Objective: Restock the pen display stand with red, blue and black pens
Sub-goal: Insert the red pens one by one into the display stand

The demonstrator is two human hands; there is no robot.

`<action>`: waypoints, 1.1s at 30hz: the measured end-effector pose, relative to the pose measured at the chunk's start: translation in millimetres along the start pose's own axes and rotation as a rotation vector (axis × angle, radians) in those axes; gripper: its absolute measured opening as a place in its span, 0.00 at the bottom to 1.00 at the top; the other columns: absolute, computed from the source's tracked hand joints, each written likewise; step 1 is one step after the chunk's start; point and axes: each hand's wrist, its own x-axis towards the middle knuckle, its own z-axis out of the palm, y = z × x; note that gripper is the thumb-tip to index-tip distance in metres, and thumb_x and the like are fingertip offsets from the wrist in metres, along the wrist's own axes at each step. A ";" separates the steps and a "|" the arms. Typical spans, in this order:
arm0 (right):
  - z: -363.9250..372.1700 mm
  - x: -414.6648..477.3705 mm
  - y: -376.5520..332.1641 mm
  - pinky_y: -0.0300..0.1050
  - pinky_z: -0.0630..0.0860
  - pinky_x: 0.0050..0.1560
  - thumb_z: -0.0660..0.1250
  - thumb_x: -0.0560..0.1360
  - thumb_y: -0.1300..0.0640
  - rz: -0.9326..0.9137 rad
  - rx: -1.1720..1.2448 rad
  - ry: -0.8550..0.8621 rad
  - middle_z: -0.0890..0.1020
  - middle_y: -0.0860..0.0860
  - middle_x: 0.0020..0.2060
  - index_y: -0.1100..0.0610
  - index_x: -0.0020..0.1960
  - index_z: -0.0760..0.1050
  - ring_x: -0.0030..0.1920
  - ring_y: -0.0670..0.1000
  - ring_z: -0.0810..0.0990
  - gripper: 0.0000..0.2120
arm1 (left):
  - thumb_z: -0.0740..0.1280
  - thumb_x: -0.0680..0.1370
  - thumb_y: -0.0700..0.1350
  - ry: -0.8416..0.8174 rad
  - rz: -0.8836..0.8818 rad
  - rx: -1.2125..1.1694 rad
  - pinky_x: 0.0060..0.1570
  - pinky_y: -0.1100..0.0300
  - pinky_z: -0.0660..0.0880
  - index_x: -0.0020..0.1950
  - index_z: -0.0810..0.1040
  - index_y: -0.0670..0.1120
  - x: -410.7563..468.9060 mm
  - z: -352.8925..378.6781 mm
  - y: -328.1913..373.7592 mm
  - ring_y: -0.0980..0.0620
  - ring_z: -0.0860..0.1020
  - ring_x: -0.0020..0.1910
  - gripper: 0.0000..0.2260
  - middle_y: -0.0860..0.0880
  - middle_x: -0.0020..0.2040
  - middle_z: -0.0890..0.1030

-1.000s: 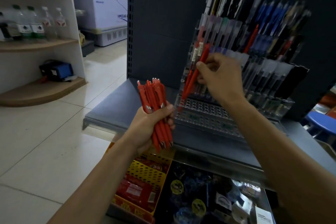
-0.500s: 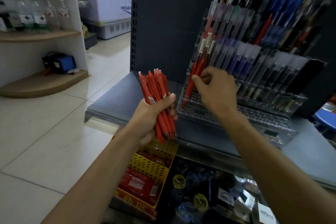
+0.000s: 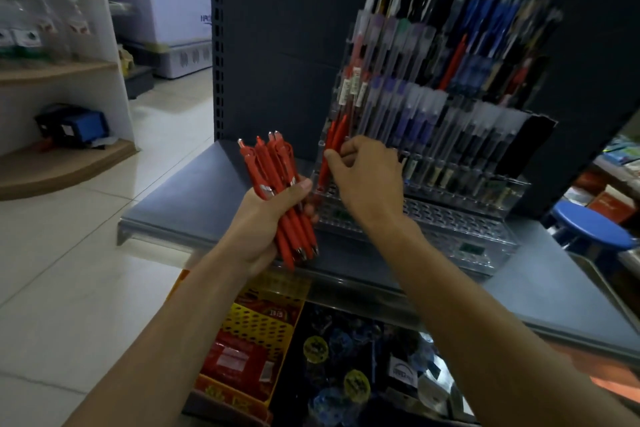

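A clear tiered pen display stand (image 3: 450, 218) stands on the grey shelf (image 3: 194, 204), its rows filled with blue, black, purple and a few red pens. My left hand (image 3: 266, 222) grips a bundle of red pens (image 3: 277, 184), clips up, just left of the stand. My right hand (image 3: 363, 177) pinches two red pens (image 3: 332, 146) whose tips sit in holes at the stand's lower left corner.
Below the shelf sit a yellow perforated basket (image 3: 263, 326) with red packets and a dark bin of small goods (image 3: 346, 374). A blue stool (image 3: 588, 229) is at the right. A wooden corner shelf with bottles (image 3: 52, 66) stands at the left over tiled floor.
My right hand has lowered the red pens from the upper rows down into the stand's bottom left holes. My left hand still holds the bundle in about the same place.
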 end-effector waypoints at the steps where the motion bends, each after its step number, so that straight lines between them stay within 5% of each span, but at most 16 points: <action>1: 0.2 -1.8 -0.3 0.52 0.80 0.48 0.67 0.77 0.47 0.001 -0.017 -0.004 0.80 0.46 0.38 0.53 0.47 0.78 0.43 0.51 0.82 0.10 | 0.71 0.69 0.45 0.004 -0.001 -0.002 0.38 0.59 0.78 0.46 0.76 0.45 1.1 0.4 -0.6 0.54 0.78 0.33 0.09 0.50 0.32 0.78; 6: 5.5 -6.4 -1.6 0.53 0.79 0.50 0.67 0.76 0.46 -0.005 -0.122 -0.047 0.84 0.52 0.43 0.53 0.48 0.79 0.47 0.56 0.82 0.10 | 0.69 0.69 0.43 0.000 0.002 -0.022 0.37 0.60 0.78 0.47 0.76 0.44 5.7 3.9 -2.6 0.53 0.78 0.32 0.08 0.49 0.31 0.77; 15: 4.7 -9.7 3.9 0.53 0.79 0.52 0.68 0.76 0.48 0.070 -0.042 -0.128 0.83 0.48 0.46 0.51 0.52 0.78 0.49 0.52 0.82 0.08 | 0.70 0.69 0.42 0.052 -0.037 -0.082 0.37 0.60 0.79 0.50 0.77 0.44 3.9 2.1 -1.0 0.52 0.79 0.34 0.11 0.48 0.34 0.79; 21: -7.3 -29.5 10.8 0.30 0.73 0.46 0.66 0.78 0.53 0.059 0.250 -0.176 0.78 0.41 0.45 0.54 0.61 0.77 0.45 0.39 0.77 0.12 | 0.64 0.76 0.35 0.054 -0.055 -0.169 0.40 0.60 0.81 0.51 0.76 0.43 -2.6 6.0 3.7 0.55 0.80 0.34 0.06 0.49 0.36 0.81; 28: -13.9 -54.2 3.2 0.40 0.81 0.43 0.66 0.79 0.54 -0.078 0.462 -0.168 0.85 0.48 0.38 0.55 0.47 0.77 0.38 0.43 0.84 0.05 | 0.61 0.77 0.34 0.018 -0.015 -0.264 0.47 0.55 0.81 0.51 0.73 0.42 -15.4 6.8 8.7 0.47 0.84 0.48 0.06 0.43 0.46 0.85; 33: -10.1 -64.8 3.2 0.33 0.74 0.37 0.70 0.75 0.48 -0.176 0.276 -0.267 0.81 0.44 0.37 0.51 0.43 0.76 0.37 0.41 0.78 0.07 | 0.62 0.77 0.34 0.068 0.004 -0.262 0.55 0.49 0.79 0.49 0.73 0.43 -16.8 3.1 10.4 0.46 0.83 0.51 0.05 0.43 0.49 0.85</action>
